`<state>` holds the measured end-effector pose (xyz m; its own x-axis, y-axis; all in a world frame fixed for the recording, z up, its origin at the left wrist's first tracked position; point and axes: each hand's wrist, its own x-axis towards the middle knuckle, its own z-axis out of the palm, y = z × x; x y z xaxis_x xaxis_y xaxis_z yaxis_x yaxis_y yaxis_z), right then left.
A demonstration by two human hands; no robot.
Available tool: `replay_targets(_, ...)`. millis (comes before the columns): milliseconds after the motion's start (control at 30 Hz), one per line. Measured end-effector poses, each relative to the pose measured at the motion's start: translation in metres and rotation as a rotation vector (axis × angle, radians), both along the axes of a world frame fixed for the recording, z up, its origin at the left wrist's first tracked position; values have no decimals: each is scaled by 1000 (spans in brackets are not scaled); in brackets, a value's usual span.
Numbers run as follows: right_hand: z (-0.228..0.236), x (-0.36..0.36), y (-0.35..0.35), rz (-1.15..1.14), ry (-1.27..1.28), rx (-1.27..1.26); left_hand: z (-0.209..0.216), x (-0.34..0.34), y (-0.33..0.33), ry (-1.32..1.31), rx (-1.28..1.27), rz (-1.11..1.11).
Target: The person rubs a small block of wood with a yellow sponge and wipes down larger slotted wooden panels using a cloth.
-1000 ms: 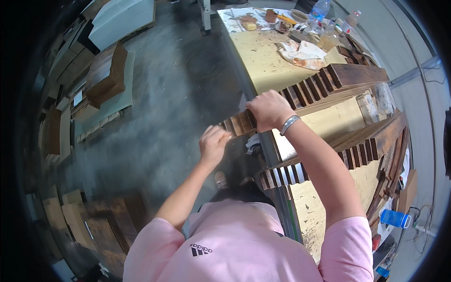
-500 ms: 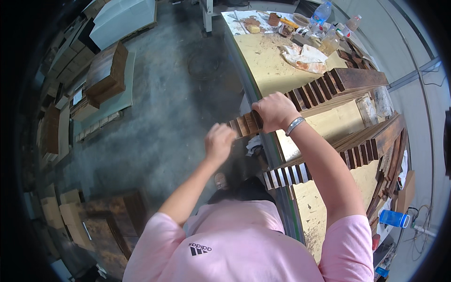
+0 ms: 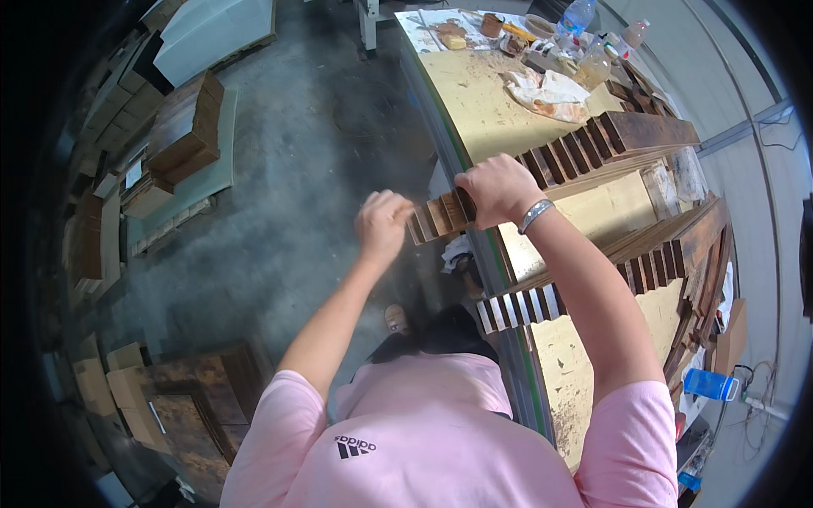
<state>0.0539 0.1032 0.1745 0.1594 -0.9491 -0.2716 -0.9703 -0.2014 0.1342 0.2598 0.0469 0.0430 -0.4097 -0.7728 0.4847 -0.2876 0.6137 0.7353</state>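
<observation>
A stepped row of dark brown wooden boards [image 3: 441, 217] lies across the workbench, its near end jutting past the bench edge. My right hand [image 3: 501, 191], a silver bracelet at its wrist, has its fingers wrapped over boards of this row. Just left of the jutting end is my left hand [image 3: 384, 227], its fingers curled closed; whatever they may hold is hidden. Closer to my body, under my right forearm, runs a second stepped row of boards [image 3: 652, 273], with pale ends at its left.
The yellow-topped workbench [image 3: 474, 97] carries a stained cloth [image 3: 548, 93], plastic bottles [image 3: 578, 17] and small pots at its far end. On the floor to the left stand a stack of brown panels [image 3: 182, 127] and a dark wooden cabinet piece [image 3: 199, 406]. A blue container [image 3: 710, 385] is at right.
My left hand has moved slightly left and up, away from the row's end. My right hand keeps its grip on the boards.
</observation>
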Motion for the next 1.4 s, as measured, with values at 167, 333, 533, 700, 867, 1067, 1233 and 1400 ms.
replay_targets(167, -3, -2, 4, -2, -17, -19, -8, 16, 22, -42, 70, -25)
replay_targets(333, -4, 0, 1, -4, -19, -15, -12, 16, 15, -74, 22, 26)
replay_targets(533, 3, 0, 2, -28, -19, 29, -10, 26, 29, -75, 20, -72)
replay_targets(700, -9, -6, 1, 7, -19, -20, -8, 20, 23, -116, -83, -34)
replay_targets(867, -6, -5, 0, 4, -11, -11, -7, 26, 22, -106, -42, -55)
replay_targets(1067, -8, -6, 3, 2, -21, -23, -5, 34, 46, -213, -92, -252)
replay_targets(1233, -4, -1, 1, 4, -18, -16, -12, 14, 31, 101, 591, -24)
replay_targets(1400, -6, -4, 3, -1, -40, -34, 4, 5, 39, -56, 201, -107)
